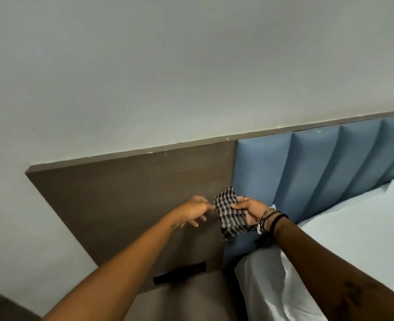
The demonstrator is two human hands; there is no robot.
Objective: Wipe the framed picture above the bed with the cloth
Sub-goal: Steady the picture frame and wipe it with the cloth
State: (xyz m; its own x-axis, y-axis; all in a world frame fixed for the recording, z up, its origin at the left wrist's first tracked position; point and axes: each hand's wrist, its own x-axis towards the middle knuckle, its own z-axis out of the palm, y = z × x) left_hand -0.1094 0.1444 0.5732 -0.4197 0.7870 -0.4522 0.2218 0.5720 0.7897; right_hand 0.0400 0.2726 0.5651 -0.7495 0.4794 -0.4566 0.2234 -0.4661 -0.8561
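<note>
A black-and-white checked cloth (229, 214) hangs crumpled between my two hands, in front of the brown headboard panel. My right hand (249, 210), with bracelets at the wrist, grips the cloth's right side. My left hand (194, 210) pinches the cloth's left edge between thumb and forefinger, the other fingers spread loosely below. No framed picture is in view; the wall above the headboard is bare pale grey.
The brown wooden headboard panel (126, 195) adjoins blue padded panels (318, 167) on the right. A bed with white sheets (344, 239) fills the lower right. A black socket plate (179, 273) sits low on the panel above a bedside surface (191, 302).
</note>
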